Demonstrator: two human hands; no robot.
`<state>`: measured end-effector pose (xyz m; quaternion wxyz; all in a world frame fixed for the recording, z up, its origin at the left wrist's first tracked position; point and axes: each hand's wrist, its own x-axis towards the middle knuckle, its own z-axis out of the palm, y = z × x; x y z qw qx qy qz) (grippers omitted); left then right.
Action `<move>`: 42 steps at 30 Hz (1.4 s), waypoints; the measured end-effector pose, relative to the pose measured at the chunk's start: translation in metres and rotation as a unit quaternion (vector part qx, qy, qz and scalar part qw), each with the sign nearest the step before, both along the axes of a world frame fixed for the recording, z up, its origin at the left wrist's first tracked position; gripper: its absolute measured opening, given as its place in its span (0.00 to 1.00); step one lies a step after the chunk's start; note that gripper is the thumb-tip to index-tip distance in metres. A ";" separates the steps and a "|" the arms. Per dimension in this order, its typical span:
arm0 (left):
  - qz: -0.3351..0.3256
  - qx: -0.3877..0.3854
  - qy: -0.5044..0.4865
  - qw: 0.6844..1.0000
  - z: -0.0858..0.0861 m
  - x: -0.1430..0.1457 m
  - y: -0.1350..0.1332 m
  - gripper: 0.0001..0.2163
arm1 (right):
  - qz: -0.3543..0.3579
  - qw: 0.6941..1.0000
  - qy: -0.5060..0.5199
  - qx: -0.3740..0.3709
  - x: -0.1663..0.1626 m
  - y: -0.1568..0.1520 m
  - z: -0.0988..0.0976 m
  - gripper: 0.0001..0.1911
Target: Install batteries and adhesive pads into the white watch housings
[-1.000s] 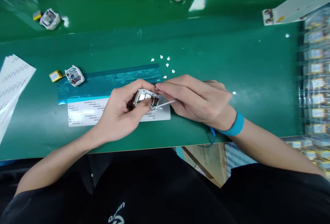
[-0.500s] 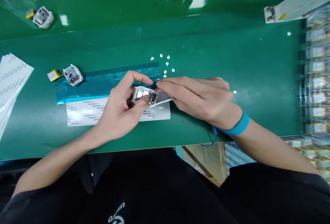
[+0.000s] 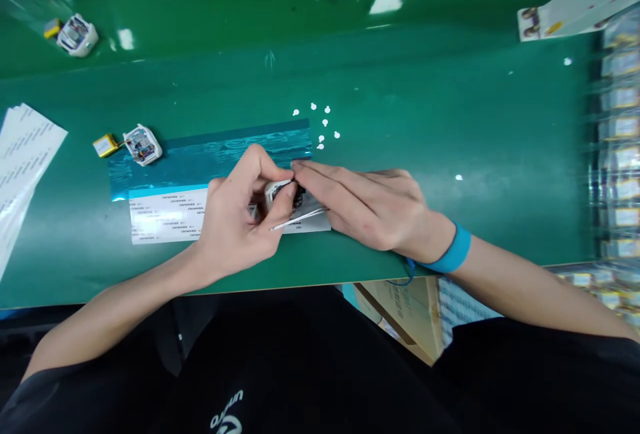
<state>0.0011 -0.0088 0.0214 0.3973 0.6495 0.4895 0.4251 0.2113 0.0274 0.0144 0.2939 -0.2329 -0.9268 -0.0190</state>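
Single head cam, fwd & down over green bench (image 3: 500,121), fairly near, wearer's torso (image 3: 310,361) at btm

A green table (image 3: 500,121) carries small white pieces (image 3: 325,123), blue film (image 3: 200,161), printed sheets (image 3: 25,161).

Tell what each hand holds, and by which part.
Left hand: white casing, thumb over its open face. Right hand: slim white tool, held end hidden.

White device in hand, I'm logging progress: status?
Left hand: gripping white device. Right hand: holding slim white tool, fingers at device. Fingers partly hide device.
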 end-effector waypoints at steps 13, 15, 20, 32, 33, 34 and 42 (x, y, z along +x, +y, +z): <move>-0.074 0.053 0.080 0.993 0.006 -0.008 0.010 0.11 | -0.014 0.774 0.274 -0.571 -0.015 0.006 0.004 0.18; -0.109 0.038 0.079 0.990 0.007 -0.011 0.013 0.12 | 0.000 0.734 0.297 -0.611 -0.017 0.006 0.003 0.20; -0.123 0.005 0.115 0.986 0.019 -0.018 0.022 0.05 | -0.009 0.797 0.279 -0.536 -0.015 0.011 0.004 0.19; -0.173 -0.040 0.234 0.956 0.024 -0.032 0.034 0.05 | 0.038 0.887 0.164 -0.430 0.001 0.028 0.008 0.27; -0.175 -0.043 0.234 0.955 0.022 -0.032 0.035 0.06 | 0.066 0.880 0.159 -0.443 0.001 0.030 0.007 0.27; -0.176 -0.047 0.234 0.955 0.021 -0.032 0.036 0.06 | 0.092 0.873 0.150 -0.454 0.002 0.032 0.006 0.27; -0.172 -0.054 0.227 0.957 0.022 -0.030 0.036 0.03 | 0.107 0.874 0.081 -0.466 0.005 0.040 0.001 0.25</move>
